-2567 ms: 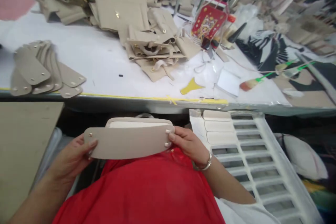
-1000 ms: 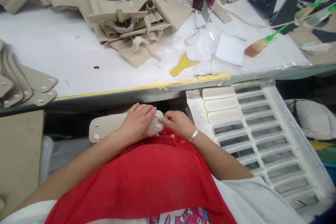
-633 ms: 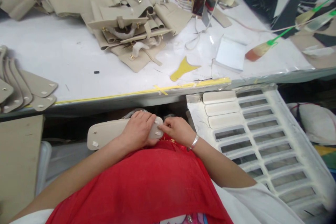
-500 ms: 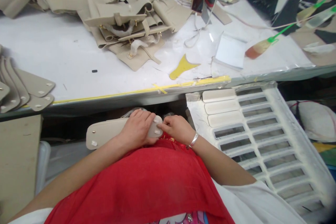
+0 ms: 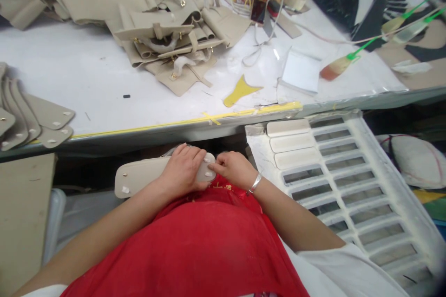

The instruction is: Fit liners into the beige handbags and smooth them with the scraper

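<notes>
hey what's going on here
A person seated or standing at a worktable has a beige strip in front of a red apron. The left hand grips across it, while the right hand's fingertips are at its right end, beside small white bits. Similar beige pieces lie on the table's left.

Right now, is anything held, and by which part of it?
The beige rounded panel: the left hand clasps it across, close to its right end; the right hand touches that end, perhaps pinching it.

Red apron (image 5: 195,250), white sleeves (image 5: 348,269), 1 silver bracelet (image 5: 255,183)
</notes>
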